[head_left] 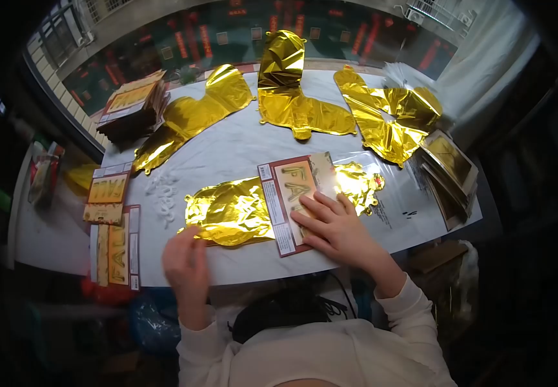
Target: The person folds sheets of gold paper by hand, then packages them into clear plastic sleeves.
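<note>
Nearest, by the near edge of the white-covered counter (227, 155): left hand (187, 261), blurred, touching the near-left corner of a flattened, crumpled gold foil balloon (230, 209). Cannot tell whether its fingers pinch the foil or only rest on it.

Just to the right, near the middle of the near edge: right hand (334, 226), fingers spread open and flat, gripping nothing, pressing down on a red-bordered printed card (282, 187) with gold lettering. Card lying tilted, overlapping the right end of the foil. Beyond the fingertips, touching the card's far-right side: a clear plastic sleeve holding more gold foil (359, 184).

Probably best handled like this: press with the flat palm rather than the fingertips, square the card over the foil, smooth from the card outward so that no air or creases bulge, and hold the left corner lightly, since thin foil tears and slips.

At the left edge: two low piles of red-bordered cards (114, 245), half over the rim. At the right edge: a fanned stack of gold-faced cards (450, 171). At the far-left corner: a taller stack of printed cards (133, 103). Along the far edge, well apart from both hands: three large loose gold foil balloons (292, 97).
</note>
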The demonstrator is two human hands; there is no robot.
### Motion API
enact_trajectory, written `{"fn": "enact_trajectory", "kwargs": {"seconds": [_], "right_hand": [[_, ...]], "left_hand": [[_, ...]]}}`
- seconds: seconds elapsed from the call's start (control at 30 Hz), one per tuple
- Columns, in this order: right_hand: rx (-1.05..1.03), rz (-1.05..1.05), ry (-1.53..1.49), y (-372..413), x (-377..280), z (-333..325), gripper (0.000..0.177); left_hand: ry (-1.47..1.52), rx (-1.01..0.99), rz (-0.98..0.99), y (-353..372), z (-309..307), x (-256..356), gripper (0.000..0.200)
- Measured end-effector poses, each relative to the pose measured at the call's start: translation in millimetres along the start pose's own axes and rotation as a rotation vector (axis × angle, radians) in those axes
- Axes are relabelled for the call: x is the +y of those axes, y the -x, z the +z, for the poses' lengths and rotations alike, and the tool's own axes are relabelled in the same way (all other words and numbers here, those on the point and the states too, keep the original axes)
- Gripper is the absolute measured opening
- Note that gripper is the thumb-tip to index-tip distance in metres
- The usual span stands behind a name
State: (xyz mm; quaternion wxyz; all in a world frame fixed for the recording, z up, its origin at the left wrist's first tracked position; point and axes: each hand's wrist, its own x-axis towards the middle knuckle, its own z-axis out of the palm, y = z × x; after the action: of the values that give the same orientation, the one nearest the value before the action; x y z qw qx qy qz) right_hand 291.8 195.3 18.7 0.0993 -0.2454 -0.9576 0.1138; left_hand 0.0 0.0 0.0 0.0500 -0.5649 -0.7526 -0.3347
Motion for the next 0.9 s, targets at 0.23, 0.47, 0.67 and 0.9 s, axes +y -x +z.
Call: {"fn": "enact_trajectory", "kwargs": {"seconds": [0.23,0.47,0.67,0.9], "right_hand": [[0.049,-0.053,0.023,1.7,8.2,4.9,0.05],[0.077,-0.05,-0.022,2.9,9.5,9.5,0.048],[0.117,-0.059,-0.016,3.5,10.0,14.4,0.047],[0.136,-0.081,0.011,1.7,12.0,13.8,0.049]], "left_hand": [[-0.189,0.111,-0.404,-4.0,-13.6,-12.5,0.022],[-0.171,-0.027,-0.418,-17.8,-7.7,-7.7,0.024],[0.142,0.21,-0.443,-47.0,-18.2,28.1,0.019],[0.314,0.043,0.18,-117.9,-3.6,162.1,0.01]]}}
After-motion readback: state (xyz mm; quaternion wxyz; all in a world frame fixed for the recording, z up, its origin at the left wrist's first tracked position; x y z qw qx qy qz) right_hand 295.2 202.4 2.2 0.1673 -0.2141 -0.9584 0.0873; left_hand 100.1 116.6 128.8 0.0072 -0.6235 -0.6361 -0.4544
